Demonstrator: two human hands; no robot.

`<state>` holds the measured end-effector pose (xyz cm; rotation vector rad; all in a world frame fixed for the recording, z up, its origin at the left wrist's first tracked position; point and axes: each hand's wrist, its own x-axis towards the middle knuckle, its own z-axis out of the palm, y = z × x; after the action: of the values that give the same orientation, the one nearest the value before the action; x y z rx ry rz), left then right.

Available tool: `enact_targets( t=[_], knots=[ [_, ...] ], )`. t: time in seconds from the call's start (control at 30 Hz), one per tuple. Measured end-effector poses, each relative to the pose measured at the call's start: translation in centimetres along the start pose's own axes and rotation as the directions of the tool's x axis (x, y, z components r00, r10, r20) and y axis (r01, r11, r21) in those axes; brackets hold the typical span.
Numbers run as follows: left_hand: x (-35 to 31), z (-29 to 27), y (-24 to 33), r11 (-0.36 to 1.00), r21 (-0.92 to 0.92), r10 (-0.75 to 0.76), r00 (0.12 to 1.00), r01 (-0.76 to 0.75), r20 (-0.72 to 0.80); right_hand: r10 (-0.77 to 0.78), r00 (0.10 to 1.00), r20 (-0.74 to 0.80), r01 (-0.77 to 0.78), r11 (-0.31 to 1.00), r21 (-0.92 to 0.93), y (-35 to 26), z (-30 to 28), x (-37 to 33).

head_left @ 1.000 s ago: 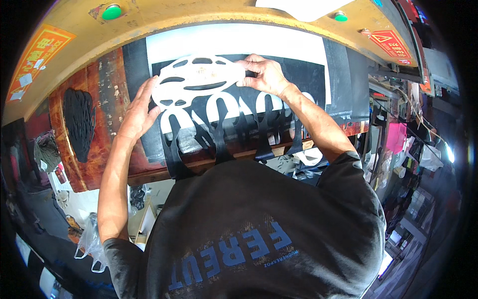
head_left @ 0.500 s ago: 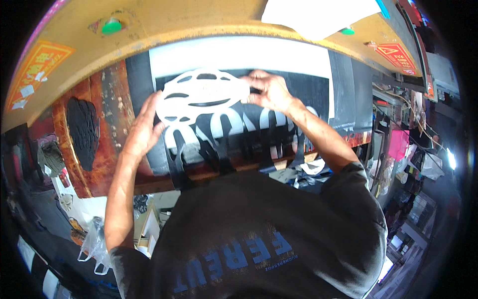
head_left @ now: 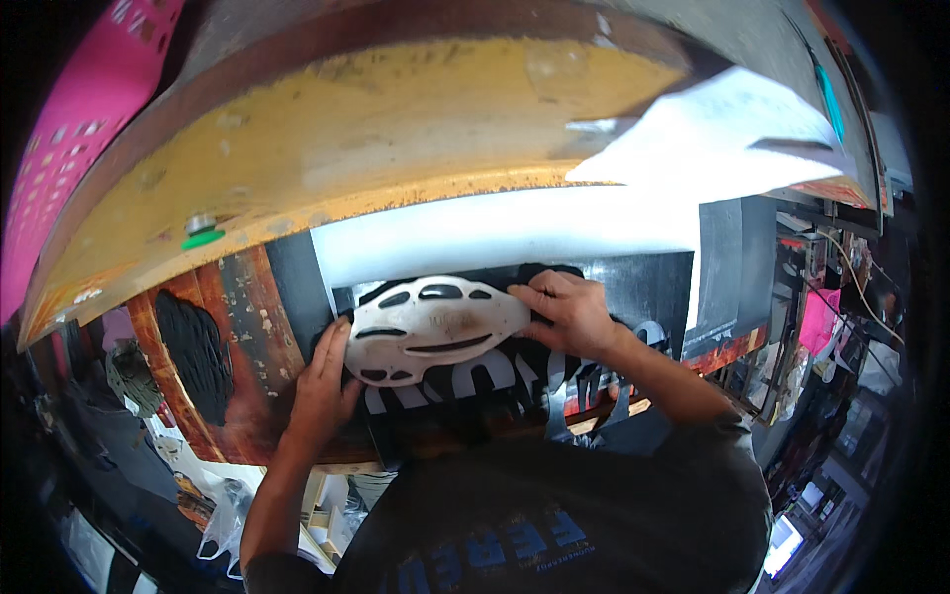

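A pale oval cutting die (head_left: 450,325), pierced by several slots and curved openings, lies over the left part of a black sheet (head_left: 653,287). My left hand (head_left: 325,379) grips its left end, fingers along the edge and thumb below. Around the right end close the thumb and fingers of my right hand (head_left: 569,312). Below the die, the sheet has curved cut-outs, with narrow black strips between them reaching toward my body. Part of the sheet is hidden beneath the die and my hands.
Beyond my hands spans a yellow machine beam (head_left: 346,139) with a green button (head_left: 203,239). White paper (head_left: 712,139) lies on it at the right. A stack of black cut pieces (head_left: 194,356) rests on the worn wooden board at left. A pink basket (head_left: 84,129) stands far left.
The whole view has shifted, so the beam, die and hands appear lower in the picture. The pink basket has come into view. Both hands keep hold of the die's ends.
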<state>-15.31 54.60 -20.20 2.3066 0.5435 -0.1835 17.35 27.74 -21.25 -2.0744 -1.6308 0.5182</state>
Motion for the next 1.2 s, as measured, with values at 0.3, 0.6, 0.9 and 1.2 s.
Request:
enact_targets(
  t=[0.3,0.6,0.9,1.2],
  knots=[
    [0.3,-0.3,0.2,1.0,-0.01,0.013,1.0,-0.013,-0.006,-0.036,0.999,0.015,0.037,0.999,-0.039,-0.1,-0.5,0.7],
    [0.5,-0.4,0.3,0.999,-0.021,0.032,0.999,-0.032,0.0,-0.052,0.998,-0.024,0.051,0.998,-0.034,0.1,-0.3,0.5],
    [0.4,-0.7,0.5,0.999,-0.021,0.043,0.999,-0.043,0.006,-0.023,1.0,0.013,0.024,0.999,-0.028,0.1,-0.4,0.5],
    [0.7,-0.6,0.0,0.998,-0.024,0.049,0.998,-0.05,-0.044,-0.009,0.999,-0.039,0.007,0.998,-0.067,0.9,0.7,0.4]
  ],
)
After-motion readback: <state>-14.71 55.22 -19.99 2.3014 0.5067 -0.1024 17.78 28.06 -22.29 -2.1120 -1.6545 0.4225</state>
